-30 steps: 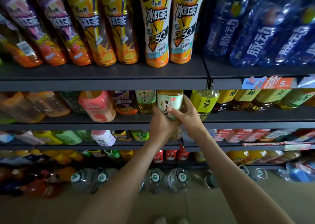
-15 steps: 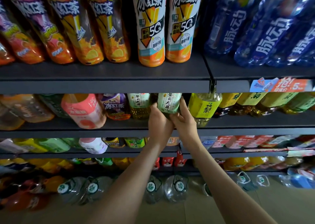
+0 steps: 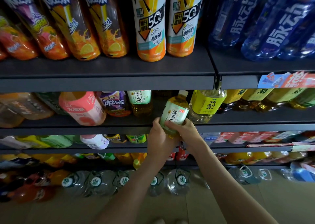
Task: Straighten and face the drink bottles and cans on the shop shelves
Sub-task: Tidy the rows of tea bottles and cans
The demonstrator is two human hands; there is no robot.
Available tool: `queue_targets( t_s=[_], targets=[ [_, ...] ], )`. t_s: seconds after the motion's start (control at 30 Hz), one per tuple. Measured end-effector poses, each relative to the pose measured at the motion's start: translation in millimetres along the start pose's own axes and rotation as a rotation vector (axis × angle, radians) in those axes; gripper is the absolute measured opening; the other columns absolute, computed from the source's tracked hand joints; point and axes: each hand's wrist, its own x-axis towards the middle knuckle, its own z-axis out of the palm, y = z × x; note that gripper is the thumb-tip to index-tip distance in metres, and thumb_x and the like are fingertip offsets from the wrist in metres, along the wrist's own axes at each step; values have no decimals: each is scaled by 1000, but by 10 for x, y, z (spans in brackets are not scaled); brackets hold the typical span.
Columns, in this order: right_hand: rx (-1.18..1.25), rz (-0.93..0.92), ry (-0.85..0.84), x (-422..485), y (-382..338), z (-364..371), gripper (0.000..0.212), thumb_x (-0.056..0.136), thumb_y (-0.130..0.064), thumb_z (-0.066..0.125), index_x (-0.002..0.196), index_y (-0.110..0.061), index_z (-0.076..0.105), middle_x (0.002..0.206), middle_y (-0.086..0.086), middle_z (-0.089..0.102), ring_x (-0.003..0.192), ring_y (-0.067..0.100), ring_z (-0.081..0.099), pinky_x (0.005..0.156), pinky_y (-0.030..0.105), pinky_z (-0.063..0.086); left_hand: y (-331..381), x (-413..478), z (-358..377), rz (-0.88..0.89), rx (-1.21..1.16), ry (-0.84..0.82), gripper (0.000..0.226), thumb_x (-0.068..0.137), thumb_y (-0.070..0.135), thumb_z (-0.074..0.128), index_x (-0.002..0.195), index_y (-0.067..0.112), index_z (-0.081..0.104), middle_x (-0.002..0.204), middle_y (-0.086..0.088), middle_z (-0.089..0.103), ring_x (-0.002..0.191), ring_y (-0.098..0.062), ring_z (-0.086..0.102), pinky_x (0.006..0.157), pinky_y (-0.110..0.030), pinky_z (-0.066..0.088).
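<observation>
A pale green tea bottle [image 3: 174,115] with a white cap tilts forward out of the second shelf [image 3: 85,128], its base past the shelf's front edge. My left hand [image 3: 159,137] wraps its lower left side and my right hand [image 3: 185,130] grips its lower right, both holding it. A matching green tea bottle [image 3: 140,101] stands upright just to the left, further back. A yellow pear drink bottle [image 3: 207,104] stands right beside the held bottle.
A pink bottle [image 3: 83,108] and a purple iced tea bottle [image 3: 115,103] lean to the left. Orange iced tea bottles [image 3: 150,22] and blue bottles [image 3: 272,24] fill the top shelf. Lower shelves hold more drinks; large water jugs [image 3: 177,181] sit on the floor.
Both hands have pulled the green tea bottle forward and down, so it now tilts out past the shelf edge with its cap showing. The view has moved closer to the shelves.
</observation>
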Motion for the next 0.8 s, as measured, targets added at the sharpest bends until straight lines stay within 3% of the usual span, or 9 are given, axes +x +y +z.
queue_targets(
  t_s=[0.1, 0.3, 0.37, 0.5, 0.6, 0.7, 0.8],
  targets=[
    [37, -68, -42, 5, -36, -38, 78, 49, -33, 89, 117, -10, 58, 107, 8, 70, 98, 22, 68, 87, 42, 56, 19, 13, -35, 73, -4, 22, 93, 69, 37, 80, 141, 13, 28, 125, -5, 57, 108, -22, 59, 85, -36, 52],
    [-62, -286, 8, -37, -201, 64, 77, 44, -39, 92, 111, -26, 58, 117, 12, 59, 105, 25, 62, 84, 45, 56, 93, 86, -63, 163, -54, 104, 89, 71, 36, 78, 140, 13, 27, 129, -7, 49, 113, -23, 56, 86, -43, 54],
    [-146, -373, 41, -22, -299, 93, 73, 49, -30, 91, 113, -26, 56, 115, 4, 54, 109, 21, 57, 88, 42, 53, 119, 173, -57, 175, -102, 132, 86, 69, 35, 78, 135, 15, 27, 126, -8, 48, 111, -22, 57, 83, -41, 55],
    [-308, -491, 88, 1, -422, 164, 73, 60, -14, 85, 122, -26, 48, 107, -13, 45, 111, 13, 47, 94, 35, 46, 151, 333, -38, 140, -160, 164, 70, 75, 22, 76, 127, 9, 31, 120, -10, 49, 105, -18, 58, 74, -23, 51],
    [-337, -497, 109, 44, -408, 200, 76, 63, -15, 81, 129, -26, 45, 115, -8, 50, 114, 15, 50, 96, 42, 48, 139, 415, 23, 138, -198, 156, 61, 78, 13, 69, 126, 9, 32, 124, -9, 47, 107, -16, 55, 84, -31, 53],
    [-401, -494, 149, 94, -401, 169, 73, 70, -13, 77, 135, -23, 44, 121, -1, 54, 113, 15, 52, 93, 36, 48, 184, 491, 57, 123, -269, 163, 52, 80, 4, 64, 120, 16, 32, 117, -12, 51, 100, -21, 59, 76, -36, 57],
    [-413, -473, 156, 110, -401, 153, 67, 75, -9, 74, 133, -23, 45, 117, -2, 60, 106, 14, 56, 88, 34, 50, 217, 517, 47, 140, -265, 148, 49, 85, -4, 55, 124, 17, 33, 119, -15, 49, 102, -23, 57, 82, -42, 55]
  ],
)
